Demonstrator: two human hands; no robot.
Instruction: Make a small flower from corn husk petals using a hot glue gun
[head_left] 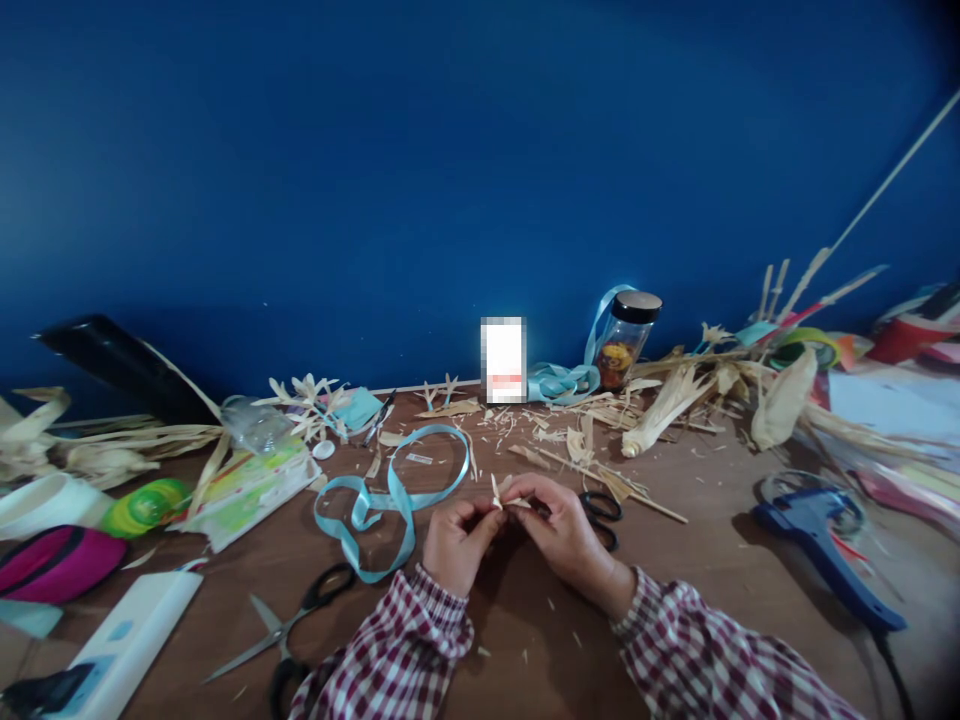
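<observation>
My left hand (pixel 459 545) and my right hand (pixel 561 530) meet above the brown table, fingertips pinched together. Between them is a small piece of pale corn husk (pixel 496 492), with narrow petal-like strips sticking up and sideways. Both hands appear closed on it; the fingers cover its lower part. A loop of light blue ribbon (pixel 409 508) lies left of my left hand. Nearer to me are open scissors (pixel 279 632) with black handles. Partly hidden behind my right hand sits another black-handled pair of scissors (pixel 602 508).
A blue glue gun (pixel 821 550) lies on the right. Along the wall stand a lidded jar (pixel 630 340), more ribbon (pixel 562 382) and dried corn husks (pixel 667 405). Husk scraps and a thin stick (pixel 637 492) litter the table. A white power strip (pixel 135 640) occupies the front left.
</observation>
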